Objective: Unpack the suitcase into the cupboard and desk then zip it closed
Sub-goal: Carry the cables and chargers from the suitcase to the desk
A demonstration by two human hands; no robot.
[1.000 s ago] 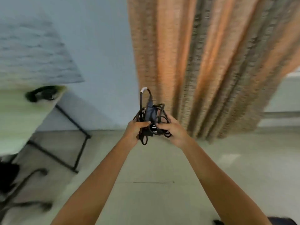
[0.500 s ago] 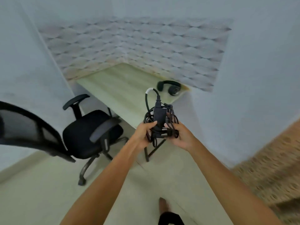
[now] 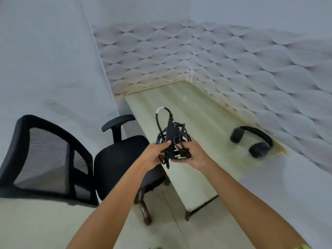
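A black charger with its tangled cable (image 3: 172,137) is held in front of me with both hands, above the near left edge of the pale wooden desk (image 3: 203,123). My left hand (image 3: 154,155) grips the bundle from the left, and my right hand (image 3: 195,154) cups it from the right and below. One cable loop with a white band sticks up from the bundle. Black headphones (image 3: 253,141) lie on the desk near its right end. The suitcase and the cupboard are out of view.
A black mesh office chair (image 3: 59,159) stands to the left of the desk, its seat just below my left hand. Patterned wall panels (image 3: 233,65) run behind the desk in the corner. Pale floor tiles (image 3: 36,223) stretch in front of the chair.
The view has swung from the orange curtain to the desk corner and has come closer to the desk. Both hands have kept hold of the charger bundle throughout.
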